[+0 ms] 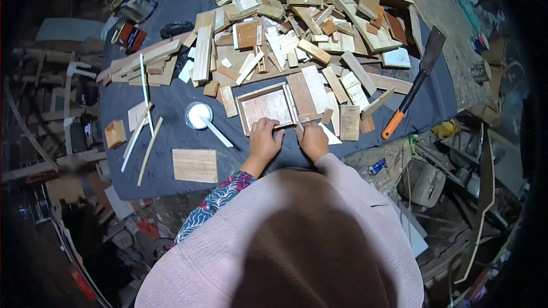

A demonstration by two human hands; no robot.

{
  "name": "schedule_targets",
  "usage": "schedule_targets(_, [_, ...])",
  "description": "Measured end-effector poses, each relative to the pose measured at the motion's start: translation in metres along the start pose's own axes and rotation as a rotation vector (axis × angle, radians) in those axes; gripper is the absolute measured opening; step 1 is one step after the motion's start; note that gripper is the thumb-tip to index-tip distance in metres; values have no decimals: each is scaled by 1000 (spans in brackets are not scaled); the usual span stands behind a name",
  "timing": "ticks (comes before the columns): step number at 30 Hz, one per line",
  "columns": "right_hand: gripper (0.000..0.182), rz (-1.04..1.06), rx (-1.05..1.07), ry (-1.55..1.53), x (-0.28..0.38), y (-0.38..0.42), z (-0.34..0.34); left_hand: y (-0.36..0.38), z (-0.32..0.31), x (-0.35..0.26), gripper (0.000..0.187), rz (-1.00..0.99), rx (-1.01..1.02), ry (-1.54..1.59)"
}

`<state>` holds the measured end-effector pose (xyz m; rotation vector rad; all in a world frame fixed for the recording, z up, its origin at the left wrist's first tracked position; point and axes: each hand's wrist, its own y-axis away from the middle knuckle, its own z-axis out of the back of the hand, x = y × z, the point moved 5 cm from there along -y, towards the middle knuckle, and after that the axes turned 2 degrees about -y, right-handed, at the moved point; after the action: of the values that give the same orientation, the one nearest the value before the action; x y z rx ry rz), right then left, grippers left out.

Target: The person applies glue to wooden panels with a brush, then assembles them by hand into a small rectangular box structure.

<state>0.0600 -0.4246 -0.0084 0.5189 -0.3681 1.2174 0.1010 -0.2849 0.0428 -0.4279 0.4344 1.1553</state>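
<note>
lying flat, wooden tray (pixel 267 106), long axis sideways

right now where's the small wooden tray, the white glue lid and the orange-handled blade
wooden tray (pixel 268 106), head view, on its reddish bottom panel
white glue lid (pixel 198 115), head view, on the white middle of the lid
orange-handled blade (pixel 393 125), head view, on the orange grip near its lower end

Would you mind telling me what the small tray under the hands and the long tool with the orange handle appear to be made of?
The tray looks like bare wood: pale strip rim, reddish-brown grained panel, unpainted. The tool has a dark, dull blade, probably metal, and a glossy orange grip, likely plastic or rubber. Both hands, left and right, rest at the tray's near edge.
</note>
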Motion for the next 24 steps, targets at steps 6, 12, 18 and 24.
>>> schedule_targets(6, [22, -144, 110, -132, -20, 3, 1, -6, -7, -3, 21, -11, 77, -67])
schedule_targets(12, [18, -11, -341, -147, -12, -1, 37, -11, -8, -11, 21, -62, 92, -102])
schedule_targets(18, [12, -1, -63, -417, -2, -6, 8, -15, -15, -10, 16, -103, 84, -103])
schedule_targets(24, [12, 56, -176, -356, 1, -8, 8, -16, -17, -8, 11, -146, 68, -70])
